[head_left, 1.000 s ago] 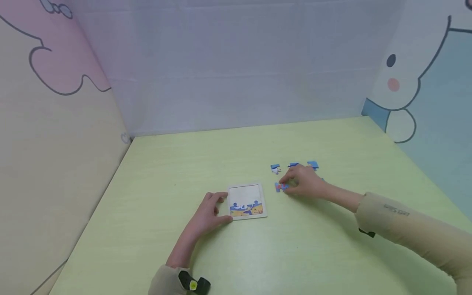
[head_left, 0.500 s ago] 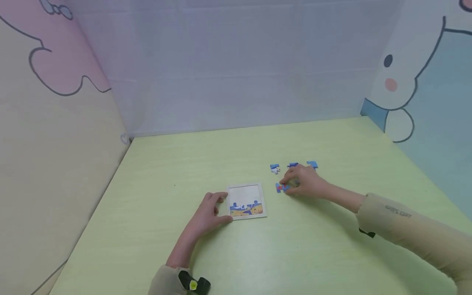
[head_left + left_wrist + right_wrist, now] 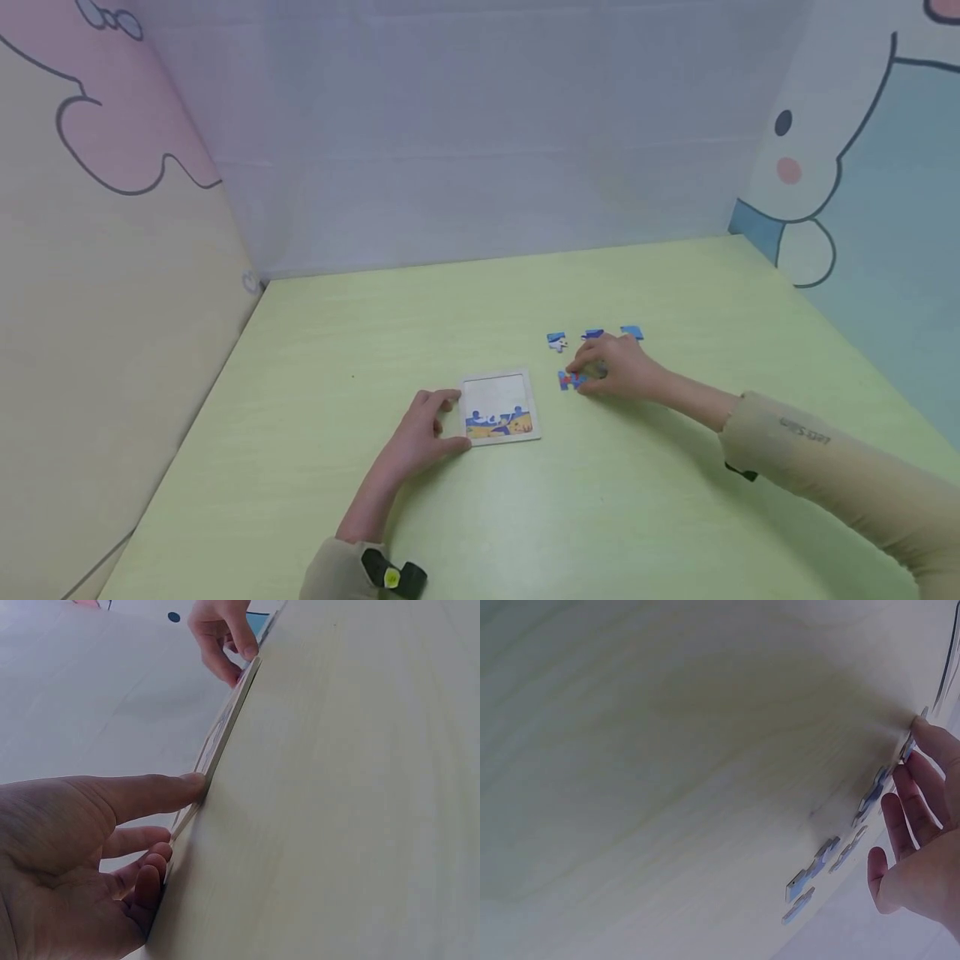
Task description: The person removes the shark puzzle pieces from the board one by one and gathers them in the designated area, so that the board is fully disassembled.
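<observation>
A small white puzzle frame [image 3: 496, 394] lies flat on the table, its lower part filled with blue and yellow picture pieces. My left hand [image 3: 414, 435] rests at its left side, thumb at the near corner and index finger higher on the edge. In the left wrist view the thumb [image 3: 161, 792] presses against the frame's edge while the other fingers bend loosely. To the right of the frame, my right hand [image 3: 624, 368] pinches a red and blue puzzle piece [image 3: 565, 381] between thumb and fingertips, low at the tabletop. The fingers cover part of that piece.
Behind the right hand lie loose puzzle pieces: a blue and white one [image 3: 557, 342], a dark blue one [image 3: 592, 334] and a light blue one [image 3: 632, 332]. Pale green tabletop [image 3: 405, 325] surrounds everything, with a cloth wall [image 3: 480, 167] at the back and printed side walls.
Both hands stay nearly in place; the right still pinches the red and blue piece beside the frame. The whole head view has shifted slightly.
</observation>
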Available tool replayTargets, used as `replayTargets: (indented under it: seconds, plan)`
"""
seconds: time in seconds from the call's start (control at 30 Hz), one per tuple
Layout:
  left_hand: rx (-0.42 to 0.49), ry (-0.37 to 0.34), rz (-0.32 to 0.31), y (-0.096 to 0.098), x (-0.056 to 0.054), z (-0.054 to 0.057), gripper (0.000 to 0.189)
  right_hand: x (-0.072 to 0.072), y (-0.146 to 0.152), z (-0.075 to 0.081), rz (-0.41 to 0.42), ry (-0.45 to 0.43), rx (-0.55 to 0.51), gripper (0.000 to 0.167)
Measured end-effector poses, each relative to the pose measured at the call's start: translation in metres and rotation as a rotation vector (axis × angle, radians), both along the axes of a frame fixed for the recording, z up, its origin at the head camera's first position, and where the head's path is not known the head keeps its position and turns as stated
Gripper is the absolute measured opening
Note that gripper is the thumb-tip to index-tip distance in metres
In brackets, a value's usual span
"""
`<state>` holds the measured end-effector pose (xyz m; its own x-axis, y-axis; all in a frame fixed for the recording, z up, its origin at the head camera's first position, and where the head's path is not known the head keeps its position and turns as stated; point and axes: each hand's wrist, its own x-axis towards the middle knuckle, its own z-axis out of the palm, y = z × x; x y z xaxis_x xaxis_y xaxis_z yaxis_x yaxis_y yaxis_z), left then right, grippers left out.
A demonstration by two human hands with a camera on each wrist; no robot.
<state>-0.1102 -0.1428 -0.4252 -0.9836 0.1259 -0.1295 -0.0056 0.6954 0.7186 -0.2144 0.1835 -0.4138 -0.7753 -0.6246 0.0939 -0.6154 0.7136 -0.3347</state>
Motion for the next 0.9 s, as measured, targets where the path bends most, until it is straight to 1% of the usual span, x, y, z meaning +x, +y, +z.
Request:
replayTargets:
  seconds: [0.23,0.37,0.9]
  plan:
    - [-0.001,0.004,0.0,-0.0001,0.0003,-0.001,0.068,0.0,0.0008,-0.0015,-0.015,-0.02,0.001,0.028]
    - [-0.001,-0.007,0.009,0.0001,-0.0003,-0.0011,0.068,0.0012,0.0006,-0.0008,-0.02,-0.027,-0.004,0.028]
    - [-0.004,-0.015,0.012,0.0014,0.0007,0.0012,0.068,0.0019,0.0004,0.0023,-0.015,-0.042,-0.018,0.028]
